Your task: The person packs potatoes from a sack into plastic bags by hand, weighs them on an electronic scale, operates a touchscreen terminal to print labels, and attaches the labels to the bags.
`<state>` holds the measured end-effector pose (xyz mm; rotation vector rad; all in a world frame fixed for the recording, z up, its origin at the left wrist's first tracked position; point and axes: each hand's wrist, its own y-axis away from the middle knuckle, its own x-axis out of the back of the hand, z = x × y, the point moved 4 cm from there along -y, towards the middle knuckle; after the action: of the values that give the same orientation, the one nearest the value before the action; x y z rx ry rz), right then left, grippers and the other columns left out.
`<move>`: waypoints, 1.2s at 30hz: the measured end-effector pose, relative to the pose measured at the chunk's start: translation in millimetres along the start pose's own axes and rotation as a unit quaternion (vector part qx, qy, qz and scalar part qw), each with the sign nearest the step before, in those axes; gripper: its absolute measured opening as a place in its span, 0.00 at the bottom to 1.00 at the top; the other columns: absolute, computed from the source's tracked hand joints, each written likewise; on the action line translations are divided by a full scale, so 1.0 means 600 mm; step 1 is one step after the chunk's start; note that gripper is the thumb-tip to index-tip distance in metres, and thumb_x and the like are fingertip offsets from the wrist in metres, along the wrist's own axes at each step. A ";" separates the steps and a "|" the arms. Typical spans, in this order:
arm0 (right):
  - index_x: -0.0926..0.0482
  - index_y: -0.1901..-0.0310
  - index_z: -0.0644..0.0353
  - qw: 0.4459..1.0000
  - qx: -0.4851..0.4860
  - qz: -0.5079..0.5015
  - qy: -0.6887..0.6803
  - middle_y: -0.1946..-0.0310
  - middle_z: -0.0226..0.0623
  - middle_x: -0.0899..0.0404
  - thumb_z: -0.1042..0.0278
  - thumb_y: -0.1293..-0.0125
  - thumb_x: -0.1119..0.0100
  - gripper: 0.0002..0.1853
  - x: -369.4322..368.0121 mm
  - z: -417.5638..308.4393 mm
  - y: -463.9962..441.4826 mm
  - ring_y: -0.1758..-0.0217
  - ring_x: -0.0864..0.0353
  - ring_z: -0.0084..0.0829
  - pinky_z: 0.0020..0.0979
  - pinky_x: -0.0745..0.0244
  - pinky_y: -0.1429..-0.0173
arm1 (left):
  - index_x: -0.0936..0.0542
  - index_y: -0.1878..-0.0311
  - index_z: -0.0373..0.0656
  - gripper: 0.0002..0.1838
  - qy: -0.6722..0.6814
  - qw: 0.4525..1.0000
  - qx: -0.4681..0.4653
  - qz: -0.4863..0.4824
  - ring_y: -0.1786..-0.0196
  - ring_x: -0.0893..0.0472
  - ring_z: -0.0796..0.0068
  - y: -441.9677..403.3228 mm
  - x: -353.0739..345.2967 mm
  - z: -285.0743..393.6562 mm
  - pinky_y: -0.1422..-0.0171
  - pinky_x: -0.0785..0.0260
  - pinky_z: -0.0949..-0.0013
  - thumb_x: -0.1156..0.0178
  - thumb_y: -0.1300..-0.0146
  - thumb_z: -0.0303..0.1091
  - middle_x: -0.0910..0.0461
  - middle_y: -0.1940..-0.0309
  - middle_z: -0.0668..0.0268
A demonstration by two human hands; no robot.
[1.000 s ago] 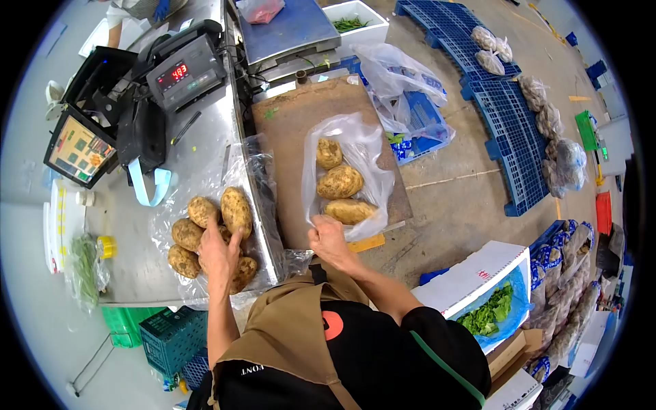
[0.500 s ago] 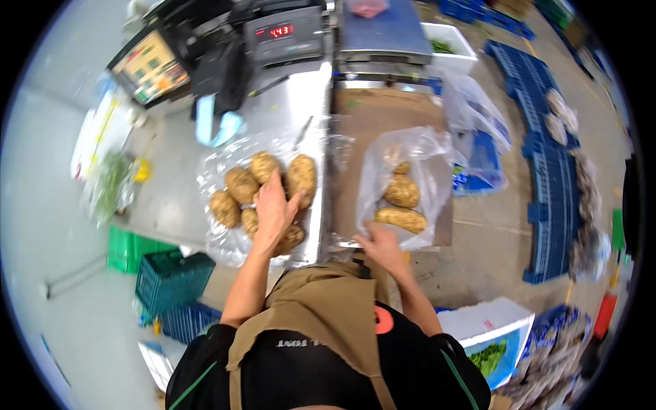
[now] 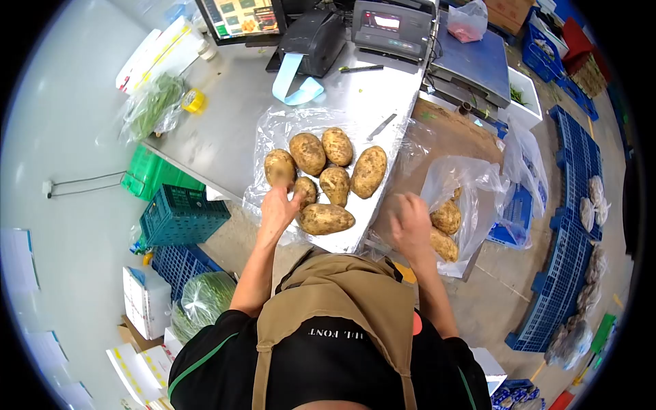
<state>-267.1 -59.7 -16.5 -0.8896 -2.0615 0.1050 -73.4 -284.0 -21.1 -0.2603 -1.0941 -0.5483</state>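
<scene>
Several brown potatoes (image 3: 307,154) lie on a clear plastic sheet (image 3: 270,130) on the metal table. My left hand (image 3: 277,210) is at their left side, thumb and fingers apart. Its fingertips touch the lower end of the leftmost potato (image 3: 279,164), and its thumb is beside a small potato (image 3: 307,189). My right hand (image 3: 410,222) hovers by the table's right edge, left of an open plastic bag (image 3: 471,181) with potatoes (image 3: 445,217) inside. Its fingers look curled but are smeared by motion, so any hold is unclear.
A knife (image 3: 383,126), a black pen (image 3: 361,68) and a label printer (image 3: 313,41) with a curled blue strip are farther back. Beyond stand a scale display (image 3: 391,31) and a screen (image 3: 242,17). Blue pallets (image 3: 567,239) line the floor at right; green crates (image 3: 181,215) are left.
The view has turned, so the table appears farther right. My left hand has gone from the middle potatoes to the leftmost one. My right hand has moved from the bag's edge toward the table.
</scene>
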 end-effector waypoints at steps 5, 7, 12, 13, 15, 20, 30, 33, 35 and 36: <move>0.27 0.52 0.64 0.990 0.112 -0.074 -0.032 0.51 0.46 0.30 0.75 0.48 0.38 0.19 -0.051 -0.065 -0.060 0.45 0.31 0.45 0.42 0.35 0.43 | 0.24 0.54 0.31 0.31 0.011 0.996 0.070 -0.057 0.57 0.20 0.47 0.004 -0.035 -0.028 0.53 0.29 0.54 0.35 0.50 0.52 0.20 0.64 0.43; 0.27 0.52 0.64 0.985 0.140 -0.089 -0.036 0.51 0.46 0.30 0.74 0.48 0.37 0.20 -0.074 -0.077 -0.069 0.44 0.31 0.45 0.42 0.35 0.42 | 0.23 0.56 0.32 0.33 0.052 0.992 0.094 -0.073 0.57 0.20 0.48 -0.012 -0.065 -0.042 0.53 0.29 0.55 0.33 0.53 0.54 0.20 0.64 0.44; 0.27 0.50 0.64 0.973 0.087 -0.123 -0.173 0.50 0.48 0.29 0.67 0.44 0.36 0.20 -0.083 -0.092 -0.058 0.50 0.26 0.46 0.38 0.29 0.46 | 0.22 0.56 0.30 0.28 0.215 0.958 0.170 -0.087 0.60 0.18 0.63 -0.012 -0.033 -0.056 0.55 0.27 0.65 0.33 0.54 0.45 0.18 0.65 0.52; 0.27 0.49 0.64 0.963 0.053 -0.126 -0.231 0.49 0.49 0.28 0.66 0.43 0.36 0.21 -0.075 -0.093 -0.051 0.51 0.25 0.46 0.37 0.28 0.47 | 0.22 0.55 0.29 0.27 0.268 0.942 0.184 -0.084 0.61 0.18 0.66 -0.003 -0.003 -0.049 0.56 0.27 0.67 0.34 0.53 0.42 0.18 0.64 0.53; 0.30 0.44 0.63 0.922 -0.057 -0.169 -0.343 0.47 0.47 0.29 0.66 0.43 0.35 0.26 -0.059 -0.087 -0.037 0.51 0.23 0.40 0.36 0.28 0.46 | 0.23 0.54 0.28 0.26 0.294 0.949 0.096 -0.055 0.61 0.19 0.67 0.003 0.059 0.011 0.55 0.28 0.68 0.33 0.53 0.37 0.18 0.63 0.53; 0.45 0.33 0.60 0.738 -0.203 -0.088 -0.638 0.47 0.38 0.32 0.69 0.41 0.38 0.36 -0.037 -0.053 -0.022 0.44 0.30 0.29 0.32 0.29 0.43 | 0.29 0.45 0.35 0.31 0.253 0.934 -0.231 -0.105 0.49 0.24 0.62 0.039 0.026 0.235 0.46 0.30 0.63 0.31 0.54 0.30 0.26 0.52 0.54; 0.33 0.44 0.67 0.850 -0.422 0.168 -0.267 0.57 0.43 0.23 0.69 0.45 0.36 0.28 0.093 0.210 0.086 0.58 0.21 0.35 0.33 0.24 0.51 | 0.22 0.54 0.35 0.19 0.117 0.929 -0.219 -0.272 0.58 0.20 0.58 0.042 -0.040 0.273 0.53 0.29 0.61 0.35 0.45 0.38 0.21 0.61 0.48; 0.35 0.41 0.69 0.911 -0.398 0.070 -0.078 0.48 0.54 0.29 0.65 0.45 0.37 0.31 0.003 0.304 0.130 0.52 0.25 0.49 0.44 0.29 0.47 | 0.18 0.67 0.36 0.09 0.149 0.927 -0.233 -0.252 0.74 0.20 0.61 0.052 -0.051 0.278 0.67 0.30 0.62 0.39 0.42 0.34 0.21 0.77 0.52; 0.34 0.39 0.65 0.949 -0.308 0.017 0.065 0.42 0.55 0.35 0.64 0.46 0.37 0.32 -0.051 0.283 0.124 0.45 0.30 0.53 0.50 0.34 0.42 | 0.19 0.62 0.39 0.09 0.158 0.923 -0.262 -0.232 0.70 0.20 0.53 0.051 -0.070 0.264 0.65 0.30 0.59 0.41 0.42 0.33 0.21 0.74 0.51; 0.33 0.40 0.62 0.950 -0.278 -0.050 0.137 0.40 0.54 0.38 0.63 0.46 0.37 0.31 -0.080 0.279 0.122 0.42 0.34 0.53 0.52 0.37 0.41 | 0.20 0.60 0.39 0.09 0.172 0.924 -0.261 -0.219 0.71 0.21 0.58 0.050 -0.064 0.263 0.65 0.30 0.62 0.41 0.42 0.33 0.21 0.74 0.53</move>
<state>-333.3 4.8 -181.2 -1.0589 -1.8888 -0.6491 -191.6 -175.2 17.2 -0.3678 -0.6414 -1.2446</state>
